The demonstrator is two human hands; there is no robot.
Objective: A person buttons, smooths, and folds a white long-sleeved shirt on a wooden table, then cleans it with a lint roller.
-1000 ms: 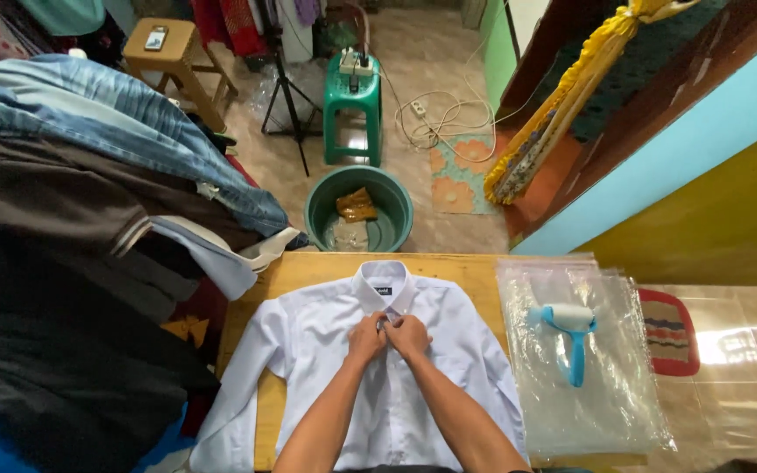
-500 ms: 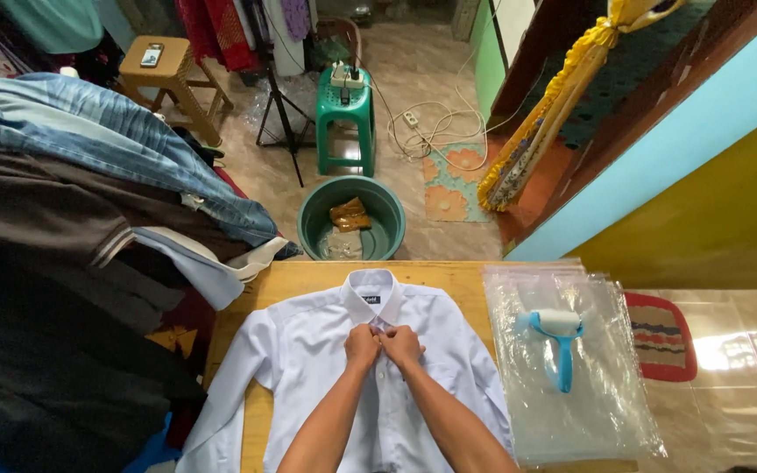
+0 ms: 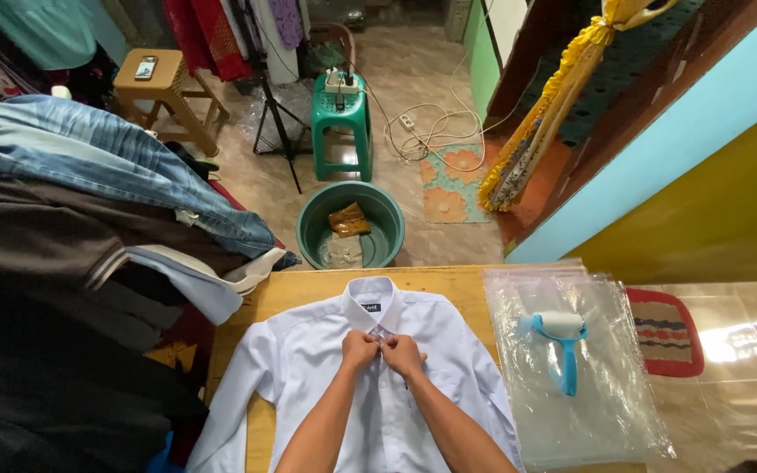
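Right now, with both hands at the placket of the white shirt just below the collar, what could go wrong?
1. The left hand and right hand cover the placket of the white shirt, so a button might go into the wrong hole unseen.
2. One sleeve hangs past the wooden table edge; its weight may drag the shirt askew.
3. The lint roller lies on slippery clear plastic bags beside the right elbow; a nudge could slide them off.
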